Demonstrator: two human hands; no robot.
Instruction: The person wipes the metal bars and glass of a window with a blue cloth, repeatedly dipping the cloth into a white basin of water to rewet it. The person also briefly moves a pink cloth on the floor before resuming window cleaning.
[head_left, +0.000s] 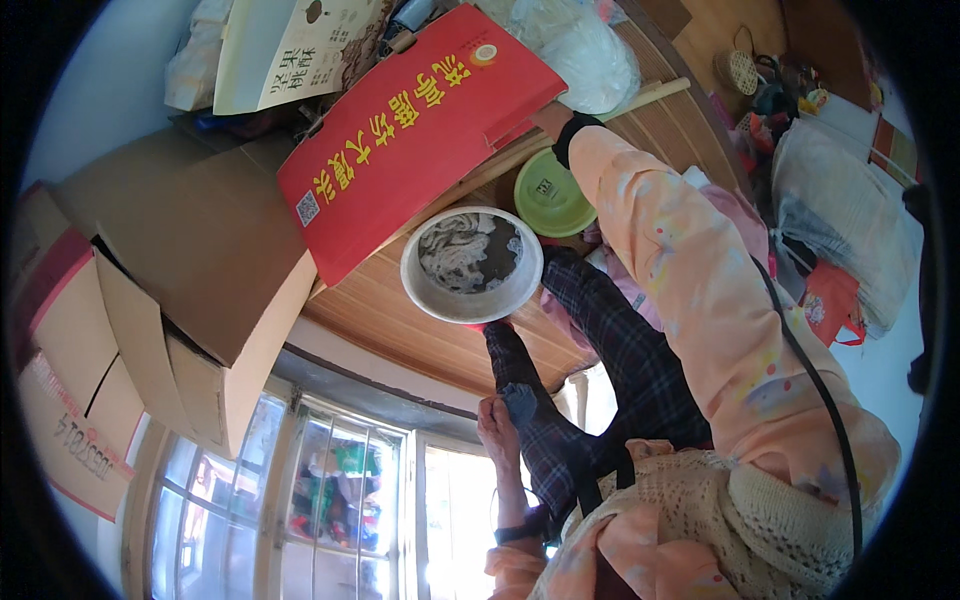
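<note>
My right hand (551, 118) is at the lower right edge of a red cardboard box panel (390, 150) with yellow printing. Its fingertips are partly hidden at the edge, where they appear to grip it. My left hand (496, 429) hangs beside a blue patch (517, 403) on the knee of my plaid trousers (637, 345), its fingers curled and nothing visible in them. A pale basin (471, 306) in front of my legs contains wet greyish cloth (454, 251) in murky water. Just right of it, a green plastic basin (553, 196) lies partly under my right sleeve.
A large open brown cardboard box (180, 225) fills the left side. Behind the red panel are a printed carton (307, 56) and clear plastic bags (589, 56). A wooden stick (652, 96) lies near my right hand. Barred windows (330, 480) stand at lower left.
</note>
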